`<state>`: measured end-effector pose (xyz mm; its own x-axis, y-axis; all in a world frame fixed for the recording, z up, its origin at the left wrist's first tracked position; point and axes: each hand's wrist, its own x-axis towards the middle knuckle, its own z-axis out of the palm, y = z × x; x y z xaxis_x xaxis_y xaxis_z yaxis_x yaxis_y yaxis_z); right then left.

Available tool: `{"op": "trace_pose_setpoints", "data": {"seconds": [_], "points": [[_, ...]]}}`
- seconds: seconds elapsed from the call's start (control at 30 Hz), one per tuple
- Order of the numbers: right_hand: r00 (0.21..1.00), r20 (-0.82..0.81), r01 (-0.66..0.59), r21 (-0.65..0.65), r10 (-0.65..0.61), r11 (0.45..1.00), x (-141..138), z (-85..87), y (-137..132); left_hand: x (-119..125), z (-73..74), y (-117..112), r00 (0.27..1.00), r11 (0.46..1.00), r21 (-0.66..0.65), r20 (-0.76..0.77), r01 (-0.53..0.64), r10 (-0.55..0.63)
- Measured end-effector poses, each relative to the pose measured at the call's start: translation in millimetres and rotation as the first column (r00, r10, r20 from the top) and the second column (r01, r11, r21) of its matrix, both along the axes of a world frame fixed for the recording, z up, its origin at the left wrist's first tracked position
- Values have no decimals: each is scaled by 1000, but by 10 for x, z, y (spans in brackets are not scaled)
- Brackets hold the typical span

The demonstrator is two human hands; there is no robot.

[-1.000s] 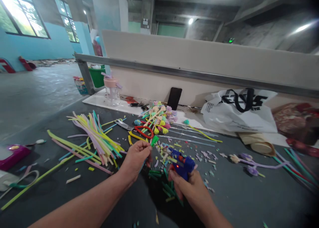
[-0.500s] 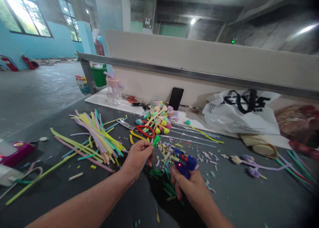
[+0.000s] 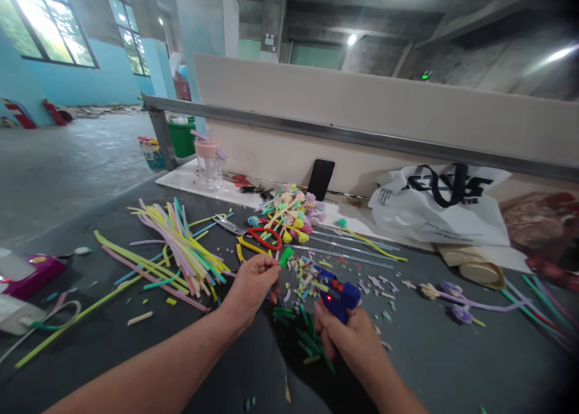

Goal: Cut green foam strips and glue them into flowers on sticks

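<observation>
Between the thumb and fingers of my left hand [image 3: 256, 284] is pinched a small green pipe-cleaner flower [image 3: 285, 257]; its lower end is hidden by the fingers. My right hand [image 3: 346, 335] is wrapped round a blue glue gun [image 3: 338, 294] with a red light showing, its nozzle end toward the left hand but apart from the flower. Short green pieces [image 3: 307, 335] lie on the dark table between the hands, and tiny pastel cuttings [image 3: 303, 278] are scattered just beyond. Scissors with red and yellow handles [image 3: 265, 236] rest past my left hand.
Long pastel pipe cleaners [image 3: 185, 245] lie in a pile at left. Finished flowers [image 3: 294, 212] are heaped at the back, near clear glue sticks [image 3: 339, 254] and a phone [image 3: 321, 179]. A white bag [image 3: 438, 209] stands back right, a clear cup [image 3: 208, 167] back left.
The glue gun in my right hand has shifted slightly right, a little away from the green flower. My left hand keeps its pinch, nearly still.
</observation>
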<state>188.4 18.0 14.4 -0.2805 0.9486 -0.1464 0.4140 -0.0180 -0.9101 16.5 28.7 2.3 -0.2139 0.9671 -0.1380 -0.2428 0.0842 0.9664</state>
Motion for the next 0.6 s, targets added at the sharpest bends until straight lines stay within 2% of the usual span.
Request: {"op": "trace_pose_setpoints", "data": {"seconds": [0.3,0.43,0.6], "points": [[984,-162,-76,-8,73,997,79,93,12,-9,-15,-3,995,998,-32,92,51,-48],[965,-254,-64,-15,58,998,102,98,20,-47,29,-41,959,986,-33,239,162,-150],[966,-252,-63,-36,52,997,92,70,21,-121,60,-54,866,948,-14,411,317,-283]]}}
